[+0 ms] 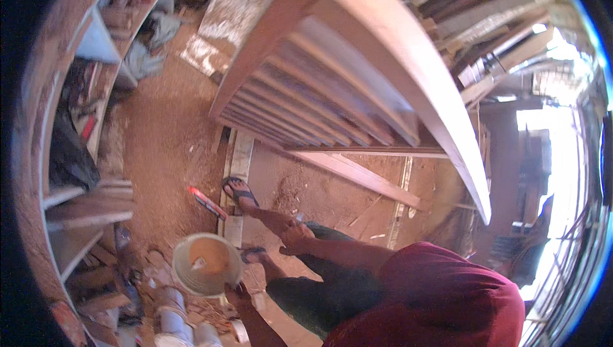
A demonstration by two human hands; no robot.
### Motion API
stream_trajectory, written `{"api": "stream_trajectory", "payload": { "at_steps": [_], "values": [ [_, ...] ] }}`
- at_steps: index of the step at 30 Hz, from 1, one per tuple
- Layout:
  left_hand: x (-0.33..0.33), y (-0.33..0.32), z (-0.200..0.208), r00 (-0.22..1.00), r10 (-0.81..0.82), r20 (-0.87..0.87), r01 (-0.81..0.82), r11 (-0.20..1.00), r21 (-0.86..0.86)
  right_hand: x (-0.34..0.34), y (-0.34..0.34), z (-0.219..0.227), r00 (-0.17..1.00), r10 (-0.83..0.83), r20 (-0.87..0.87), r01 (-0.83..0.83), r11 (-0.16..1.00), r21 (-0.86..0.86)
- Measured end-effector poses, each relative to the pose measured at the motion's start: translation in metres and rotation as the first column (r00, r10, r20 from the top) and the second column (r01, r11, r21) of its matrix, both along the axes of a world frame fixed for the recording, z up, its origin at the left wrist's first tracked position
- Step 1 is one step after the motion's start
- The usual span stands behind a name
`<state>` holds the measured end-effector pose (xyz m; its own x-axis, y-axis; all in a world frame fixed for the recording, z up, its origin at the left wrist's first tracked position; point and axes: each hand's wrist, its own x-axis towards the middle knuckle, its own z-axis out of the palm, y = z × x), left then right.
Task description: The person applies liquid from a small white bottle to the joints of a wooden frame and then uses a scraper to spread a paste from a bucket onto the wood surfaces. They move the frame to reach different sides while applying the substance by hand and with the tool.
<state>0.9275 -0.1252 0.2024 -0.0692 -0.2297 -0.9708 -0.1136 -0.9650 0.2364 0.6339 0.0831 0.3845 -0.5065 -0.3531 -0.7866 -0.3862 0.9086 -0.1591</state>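
At the lower middle my left hand [237, 294] grips the rim of a round, pale bucket [181, 278]. The bucket is tilted so that its inside shows, orange-brown with a small whitish lump in it. My right hand [297, 236] is in front of my bent leg, apart from the bucket. Its fingers look curled, and what they hold, if anything, is too small and blurred to make out. Just beyond the bucket a red and black long tool or packet [207, 202] lies on the ground, close to my sandalled foot.
A large slatted wooden frame [357, 15] stands ahead to the right, one beam reaching towards me. Cluttered wooden shelves [86, 216] line the left. White containers [171, 318] stand behind the bucket. Stacked boards [472, 2] fill the far right. A narrow plank [241, 155] lies on the earth floor.
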Motion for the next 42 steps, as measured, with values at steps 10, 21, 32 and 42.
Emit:
{"api": "stream_trajectory", "payload": {
  "at_steps": [10,21,32,42],
  "values": [
    [0.001,-0.045,0.121,0.947,-0.32,0.024,0.321,0.945,-0.068,0.089,0.127,0.019,0.618,-0.786,-0.013,0.775,0.612,-0.157],
    [0.048,0.012,0.144,0.764,-0.644,0.04,0.636,0.742,-0.21,0.334,0.353,0.054,0.386,-0.921,0.052,0.922,0.385,-0.033],
    [0.025,0.273,0.215,0.411,-0.91,0.055,0.905,0.4,-0.143,0.605,0.527,0.037,0.097,-0.987,-0.128,0.948,0.131,-0.289],
    [0.003,0.497,0.236,0.109,-0.986,0.128,0.973,0.08,-0.215,0.75,0.629,0.11,-0.793,-0.609,0.017,0.606,-0.791,-0.09]
  ]
}}
